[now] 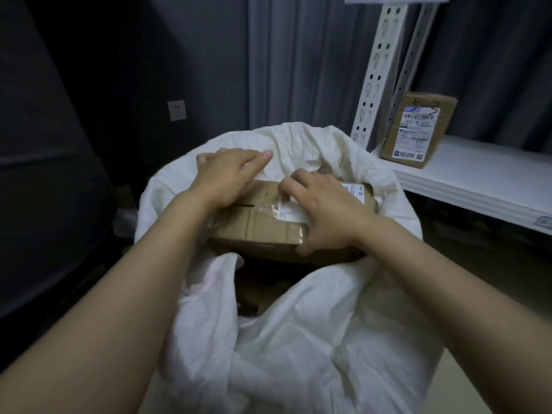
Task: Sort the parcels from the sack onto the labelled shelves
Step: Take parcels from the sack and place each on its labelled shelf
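Observation:
A white cloth sack (298, 339) stands open in front of me. A brown cardboard parcel (257, 225) with clear tape and a white label lies at its mouth. My left hand (224, 177) lies on the parcel's far left top, fingers stretched toward the sack cloth. My right hand (322, 204) grips the parcel's right end, thumb curled under its near corner and fingers bent over the label. More brown parcels show dimly deeper in the sack.
A white metal shelf (466, 180) runs along the right, with perforated uprights (376, 73). One labelled brown parcel (418, 130) stands upright on the shelf. Grey curtains hang behind. A dark bulky shape fills the left side.

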